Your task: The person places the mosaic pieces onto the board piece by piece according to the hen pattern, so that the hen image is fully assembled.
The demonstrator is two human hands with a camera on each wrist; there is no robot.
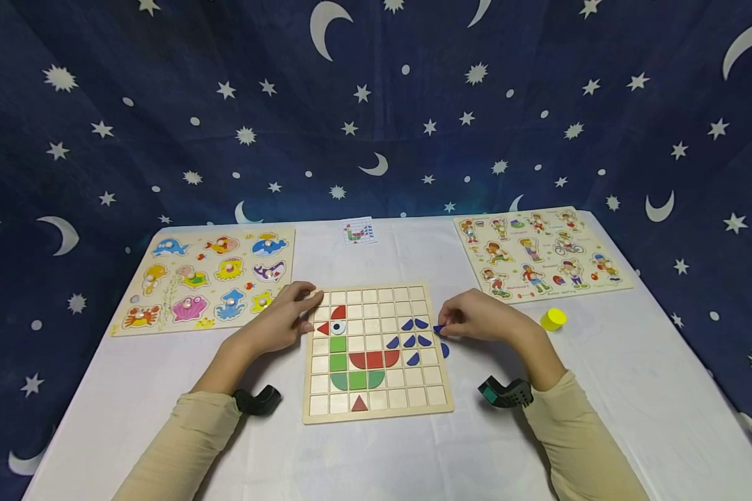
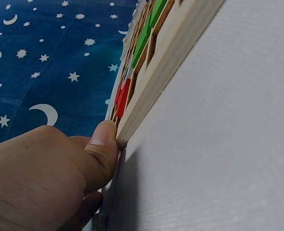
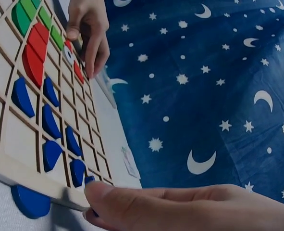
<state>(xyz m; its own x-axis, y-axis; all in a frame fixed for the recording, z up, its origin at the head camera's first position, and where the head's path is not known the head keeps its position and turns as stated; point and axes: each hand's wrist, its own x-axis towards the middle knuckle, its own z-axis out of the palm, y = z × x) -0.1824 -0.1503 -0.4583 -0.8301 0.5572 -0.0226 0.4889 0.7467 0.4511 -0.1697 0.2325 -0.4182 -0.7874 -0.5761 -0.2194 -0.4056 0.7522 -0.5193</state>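
Note:
The square wooden grid board (image 1: 376, 298) lies at the middle of the table, with red, green and blue flat pieces forming a bird shape. At its left edge, my left hand (image 1: 282, 318) touches the frame with thumb and fingers spread; the thumb (image 2: 103, 134) presses the rim. Beyond the right edge, my right hand (image 1: 479, 316) pinches a blue half-round piece (image 1: 437, 329) between thumb and fingertips, mostly hidden in the right wrist view. Another blue half-round piece (image 3: 31, 201) lies against the board's right side. Several blue pieces (image 1: 409, 341) sit in cells on the right.
A sea-animal peg puzzle (image 1: 175, 282) lies at the left, a sports-figure puzzle (image 1: 539, 257) at the back right. A small pattern card (image 1: 358, 230) is behind the board. Near my right wrist stands a yellow cylinder (image 1: 553, 319). A starry blue cloth (image 1: 413, 104) hangs behind the table.

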